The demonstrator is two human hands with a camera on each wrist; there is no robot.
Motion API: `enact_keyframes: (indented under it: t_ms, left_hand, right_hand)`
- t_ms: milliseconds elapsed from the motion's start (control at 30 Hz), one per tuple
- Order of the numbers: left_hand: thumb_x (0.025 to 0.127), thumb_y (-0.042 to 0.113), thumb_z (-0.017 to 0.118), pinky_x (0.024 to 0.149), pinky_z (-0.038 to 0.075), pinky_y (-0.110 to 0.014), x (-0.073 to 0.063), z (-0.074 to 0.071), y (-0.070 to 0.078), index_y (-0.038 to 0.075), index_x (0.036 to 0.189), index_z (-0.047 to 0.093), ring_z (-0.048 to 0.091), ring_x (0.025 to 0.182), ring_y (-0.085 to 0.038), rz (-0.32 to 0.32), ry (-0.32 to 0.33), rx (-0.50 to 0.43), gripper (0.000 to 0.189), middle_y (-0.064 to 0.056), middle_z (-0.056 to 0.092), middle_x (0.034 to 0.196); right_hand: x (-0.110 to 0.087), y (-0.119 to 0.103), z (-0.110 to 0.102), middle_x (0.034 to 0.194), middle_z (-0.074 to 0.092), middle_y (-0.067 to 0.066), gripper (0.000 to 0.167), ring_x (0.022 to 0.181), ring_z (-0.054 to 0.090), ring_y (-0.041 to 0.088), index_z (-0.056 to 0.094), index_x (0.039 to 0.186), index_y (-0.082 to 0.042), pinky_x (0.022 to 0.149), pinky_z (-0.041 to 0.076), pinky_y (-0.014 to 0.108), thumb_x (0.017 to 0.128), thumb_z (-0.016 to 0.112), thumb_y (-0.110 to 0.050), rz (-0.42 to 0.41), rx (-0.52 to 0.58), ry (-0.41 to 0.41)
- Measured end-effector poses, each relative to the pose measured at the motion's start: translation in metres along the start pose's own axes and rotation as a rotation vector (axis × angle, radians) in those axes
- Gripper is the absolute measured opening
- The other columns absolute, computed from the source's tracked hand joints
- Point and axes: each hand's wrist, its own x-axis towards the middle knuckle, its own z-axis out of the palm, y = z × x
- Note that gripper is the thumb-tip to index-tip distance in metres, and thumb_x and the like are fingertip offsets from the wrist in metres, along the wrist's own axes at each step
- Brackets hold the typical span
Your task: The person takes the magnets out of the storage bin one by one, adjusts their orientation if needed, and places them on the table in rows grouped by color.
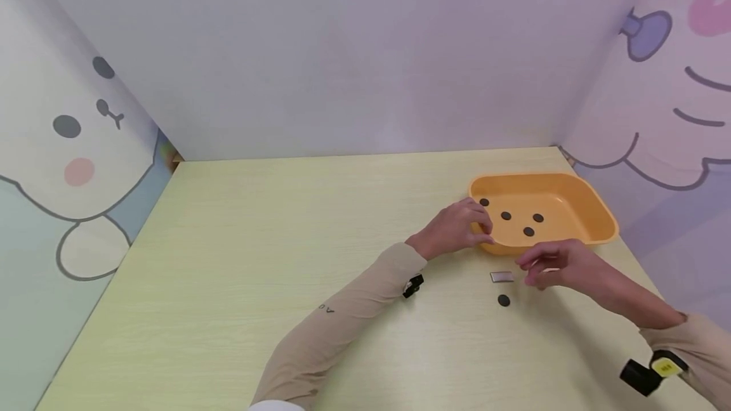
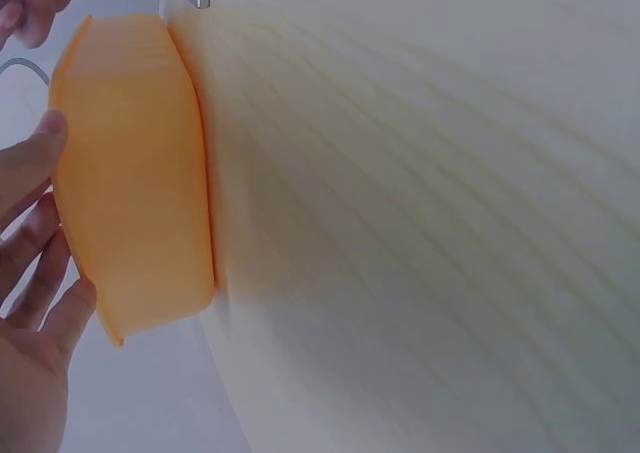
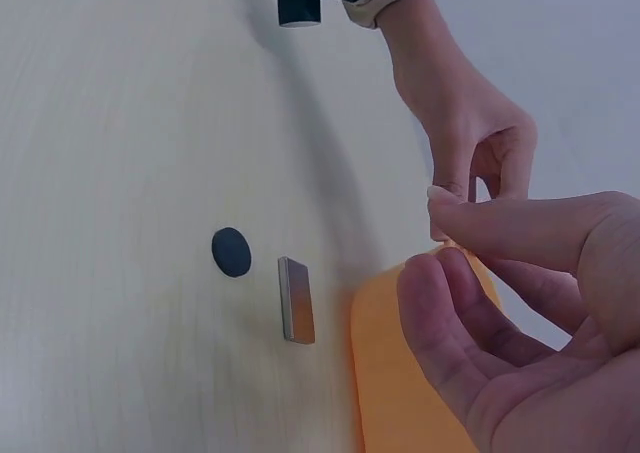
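An orange plastic basin (image 1: 596, 224) stands at the right of the table, with several small black discs (image 1: 528, 231) on its floor. My left hand (image 1: 459, 227) holds the basin's rim at its near left corner; in the left wrist view, thumb and fingers bend over that edge. In front of the basin my right hand (image 1: 571, 268) hovers above the table, fingers loosely bent with a gap to the thumb and nothing visible between them. Beneath and left of it lie a small silvery rectangular bar (image 1: 502, 276) and a single black disc (image 1: 504, 300).
The pale wood-grain table (image 1: 257, 259) is bounded by a plain whitish wall (image 1: 342, 56) at the back. Side panels with cartoon pictures (image 1: 80, 144) stand left and right. Each wrist carries a small black camera (image 1: 642, 376).
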Motion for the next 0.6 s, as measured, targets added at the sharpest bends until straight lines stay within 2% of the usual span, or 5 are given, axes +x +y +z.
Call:
enact_keyframes:
  t_ms: [133,367,500,600]
  left_hand:
    - [0.081,0.037,0.074,0.083,0.035,-0.011,0.0,0.001,0.0,0.019,0.085,0.071,0.049,0.092,-0.005,-0.002,-0.004,0.001,0.019,0.012,0.063,0.091]
    - [0.081,0.036,0.075,0.084,0.035,-0.01,0.0,-0.001,0.0,0.018,0.086,0.071,0.05,0.093,-0.005,-0.012,0.002,-0.004,0.019,0.012,0.063,0.092]
    - [0.081,0.036,0.075,0.086,0.035,-0.011,0.0,-0.001,0.0,0.018,0.086,0.071,0.05,0.094,-0.006,-0.015,-0.006,-0.011,0.019,0.012,0.063,0.092]
    - [0.081,0.036,0.074,0.087,0.034,-0.011,-0.001,0.0,0.001,0.018,0.086,0.071,0.05,0.095,-0.005,-0.017,-0.011,-0.013,0.019,0.012,0.063,0.091]
  right_hand:
    - [0.001,-0.002,-0.006,0.1,0.065,0.018,0.039,0.08,0.066,0.02,0.061,0.111,0.008,0.069,0.055,0.035,0.08,0.075,-0.012,0.031,0.002,0.023]
    - [0.002,-0.004,-0.019,0.094,0.07,0.006,0.023,0.081,0.067,0.026,0.064,0.108,0.002,0.069,0.054,0.034,0.086,0.068,-0.005,-0.024,0.032,0.041]
    - [0.002,-0.003,-0.025,0.098,0.07,0.0,0.022,0.082,0.068,0.021,0.065,0.108,-0.003,0.069,0.053,0.032,0.087,0.067,-0.006,0.0,0.034,0.065]
    - [0.002,-0.002,-0.03,0.1,0.07,0.0,0.023,0.084,0.068,0.019,0.064,0.11,-0.002,0.07,0.053,0.031,0.087,0.066,-0.005,0.007,0.03,0.075]
